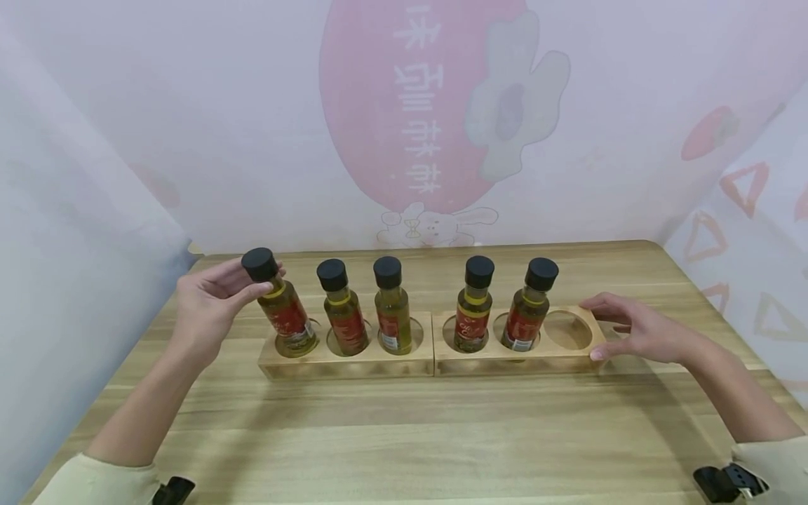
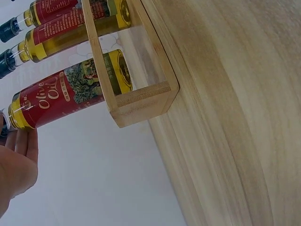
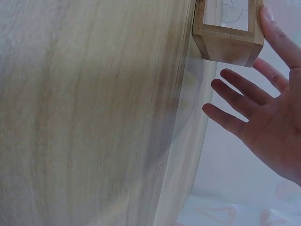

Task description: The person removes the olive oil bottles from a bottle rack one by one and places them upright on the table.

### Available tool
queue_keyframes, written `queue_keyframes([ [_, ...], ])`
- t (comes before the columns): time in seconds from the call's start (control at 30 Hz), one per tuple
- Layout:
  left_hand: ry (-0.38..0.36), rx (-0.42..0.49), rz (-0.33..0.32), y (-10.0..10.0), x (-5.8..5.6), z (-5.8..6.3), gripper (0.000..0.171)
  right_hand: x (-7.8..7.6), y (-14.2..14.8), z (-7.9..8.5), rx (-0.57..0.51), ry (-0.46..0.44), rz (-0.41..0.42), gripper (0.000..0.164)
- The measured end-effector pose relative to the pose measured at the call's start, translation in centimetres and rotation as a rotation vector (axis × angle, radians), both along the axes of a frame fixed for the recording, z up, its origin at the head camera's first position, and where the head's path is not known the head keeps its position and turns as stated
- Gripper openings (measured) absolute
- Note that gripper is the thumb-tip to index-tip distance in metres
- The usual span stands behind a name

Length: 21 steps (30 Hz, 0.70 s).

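Note:
In the head view my left hand (image 1: 208, 308) pinches the neck of a tilted olive oil bottle (image 1: 290, 319), thumb in front just under its black cap. The bottle's lower end is in the leftmost hole of the left wooden rack (image 1: 353, 368); the left wrist view has its base (image 2: 123, 70) inside the frame, above the bottom board. At the far end of the right wooden rack (image 1: 517, 365), my right hand (image 1: 644, 330) holds the end between thumb and index finger. Its other fingers (image 3: 235, 96) are spread beside the end in the right wrist view.
Two more oil bottles (image 1: 347, 322) (image 1: 394, 319) stand in the left rack. The right rack carries two, a bottle (image 1: 473, 319) and its neighbour (image 1: 525, 315), and has a vacant hole (image 1: 564, 330). Both racks stand end to end on the wooden table (image 1: 404, 442), before a printed curtain (image 1: 252, 140).

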State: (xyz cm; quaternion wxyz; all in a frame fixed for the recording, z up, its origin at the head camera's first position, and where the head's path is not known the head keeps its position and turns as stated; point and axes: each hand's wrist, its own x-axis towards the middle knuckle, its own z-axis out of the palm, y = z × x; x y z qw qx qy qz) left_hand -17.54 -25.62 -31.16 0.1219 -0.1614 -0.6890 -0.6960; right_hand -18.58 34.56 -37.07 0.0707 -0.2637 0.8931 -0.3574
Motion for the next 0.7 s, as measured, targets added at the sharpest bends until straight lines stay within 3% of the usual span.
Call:
queue_keyframes([
  [0.7,0.045,0.066,0.035,-0.1,-0.2,1.7,0.039,-0.1,-0.1,-0.1,-0.014,-0.020,-0.006,0.067],
])
